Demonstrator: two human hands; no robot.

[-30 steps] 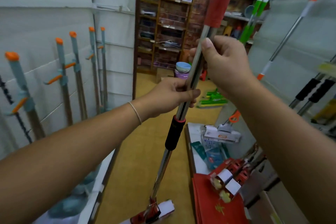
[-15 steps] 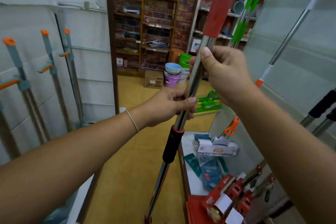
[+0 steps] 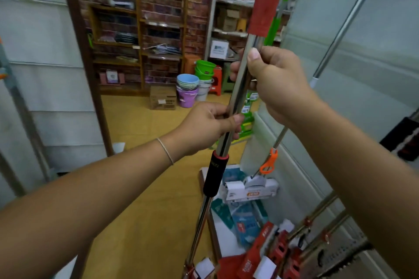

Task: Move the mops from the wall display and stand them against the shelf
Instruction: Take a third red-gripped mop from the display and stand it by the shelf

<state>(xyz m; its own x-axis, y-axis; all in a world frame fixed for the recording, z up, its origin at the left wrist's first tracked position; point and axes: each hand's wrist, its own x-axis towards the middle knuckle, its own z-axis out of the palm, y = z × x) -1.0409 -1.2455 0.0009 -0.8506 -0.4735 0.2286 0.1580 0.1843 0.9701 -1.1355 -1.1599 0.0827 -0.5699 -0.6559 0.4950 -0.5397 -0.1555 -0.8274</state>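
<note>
1. Both hands hold one mop by its steel pole. Its red sleeve is at the top and its black grip lower down.
2. Right hand is the upper one, just under the red sleeve. Its fingers wrap the pole and its thumb lies up along the metal.
3. Left hand is the lower one, just above the black grip. Its fingers and thumb curl round the pole.
4. The mop stands nearly upright, leaning a little to the right at the top. It is out in the aisle, between the white wall panel on the left and the grey shelf on the right. Its head is at the bottom edge of the view, largely cut off, so I cannot tell whether it touches the floor.
5. Other mops already lean against the shelf at lower right, their red heads bunched on the base. A steel-poled one with an orange loop also rests there.
6. Judgement: this is the carry step. The mop appears clear of the wall display and is not yet set down.
7. The next move likely calls for swinging it right, planting the head beside the red heads, then tipping the pole until it rests on the shelf face.
8. Care is needed with the crowded base: a knock could topple the leaning mops, and too steep a lean may let the pole slide.
</note>
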